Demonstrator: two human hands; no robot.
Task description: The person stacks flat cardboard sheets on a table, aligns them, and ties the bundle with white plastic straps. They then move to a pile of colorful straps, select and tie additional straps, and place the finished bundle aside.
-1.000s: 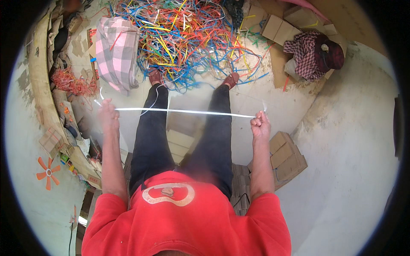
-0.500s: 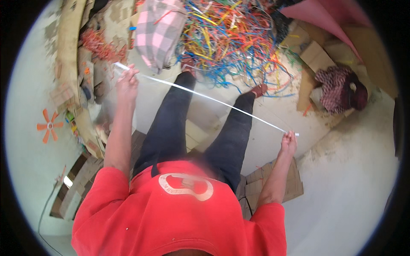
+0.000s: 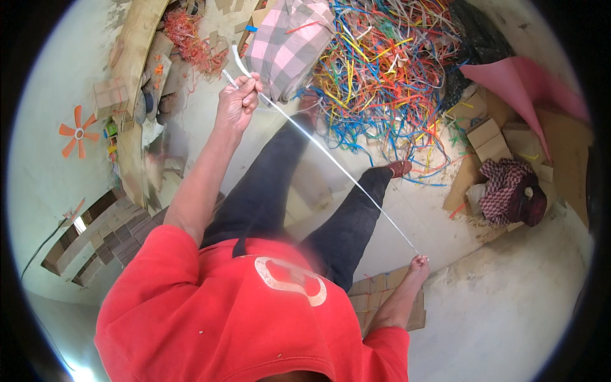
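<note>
So, head view: I'm pinching the white strap [image 3: 347,173] in the left hand [image 3: 239,104] and the right hand [image 3: 417,268], holding it diagonally over the legs [image 3: 268,188]; imo gripping firmly and pulling evenly is probably preventing slips.

A pink-and-grey checked cloth [image 3: 286,54] lies at twelve o'clock. Toward two, a pink sheet [image 3: 509,83] rises; at three, a red-checked cloth [image 3: 503,194] is bunched. Stacked cardboard [image 3: 377,299] sits at five, an orange fan wheel [image 3: 79,134] between nine and ten.
</note>
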